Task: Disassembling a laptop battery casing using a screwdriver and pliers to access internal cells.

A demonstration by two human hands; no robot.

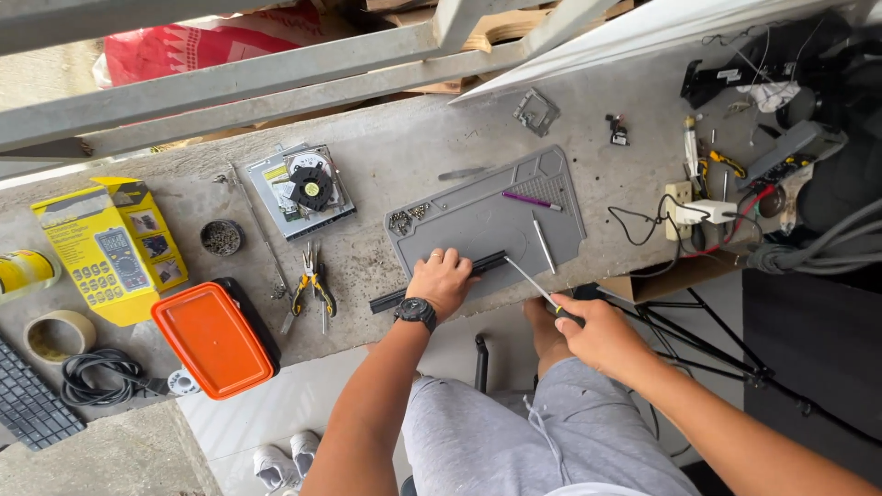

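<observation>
Two hands at a grey work mat [487, 216] on the concrete table [395, 156].
Left hand [441, 280] presses flat, grip wide, on a long black strip [436, 283] at the mat's front edge. Right hand [597, 332] has its grip closed around a screwdriver [537, 289], tip at the strip. Pliers [310, 287] and an orange-lidded box [213, 338] lie further left.

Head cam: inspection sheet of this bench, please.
Surface: concrete bench, grey work mat at its front edge.
Job's things: long black part on the mat; screwdriver tip at it.
Clutter: pliers, orange-lidded box, yellow meter box, opened disc drive, tape roll.
Grippers: left hand presses the black part; right hand grips the screwdriver.
Cables: black coil at left; loose wires at right.
Surroundings: metal railing, tripod legs.
</observation>
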